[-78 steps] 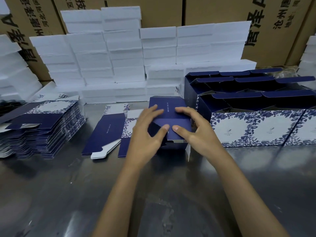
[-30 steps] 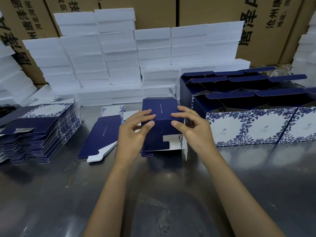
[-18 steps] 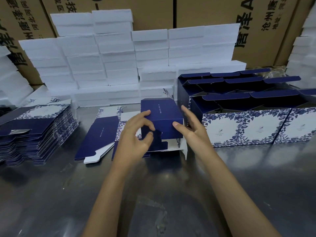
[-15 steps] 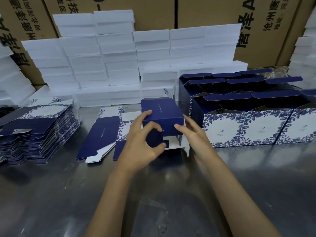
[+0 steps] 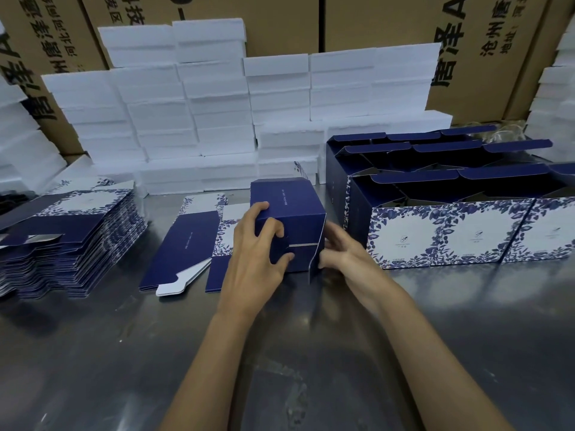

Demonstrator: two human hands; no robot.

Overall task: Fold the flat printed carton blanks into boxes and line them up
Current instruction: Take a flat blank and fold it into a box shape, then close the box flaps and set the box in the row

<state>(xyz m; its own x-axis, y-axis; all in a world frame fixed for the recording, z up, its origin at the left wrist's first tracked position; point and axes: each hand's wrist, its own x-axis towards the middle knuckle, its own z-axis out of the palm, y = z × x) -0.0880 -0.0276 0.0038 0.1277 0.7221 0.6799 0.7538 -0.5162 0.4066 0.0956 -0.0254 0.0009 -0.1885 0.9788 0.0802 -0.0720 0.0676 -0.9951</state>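
A navy blue carton (image 5: pixel 291 203) stands folded into a box shape at the table's middle, its near end facing me. My left hand (image 5: pixel 255 253) grips its left near corner, fingers over the top edge and thumb pressed on the near end flaps. My right hand (image 5: pixel 345 255) holds the loose side flap (image 5: pixel 315 262) at the box's right near corner. Flat blanks (image 5: pixel 186 244) lie just left of the box. A tall stack of flat blanks (image 5: pixel 68 231) sits at the far left. Folded open boxes (image 5: pixel 451 206) with blue floral fronts stand in rows at the right.
White foam blocks (image 5: pixel 217 113) are piled along the back of the steel table (image 5: pixel 280 353). Brown shipping cartons (image 5: pixel 373 23) form a wall behind them. More white foam (image 5: pixel 557 98) rises at the right edge.
The near end flaps of the box have been folded in and now lie nearly flat. My left thumb has moved onto them and my right hand has shifted to the side flap.
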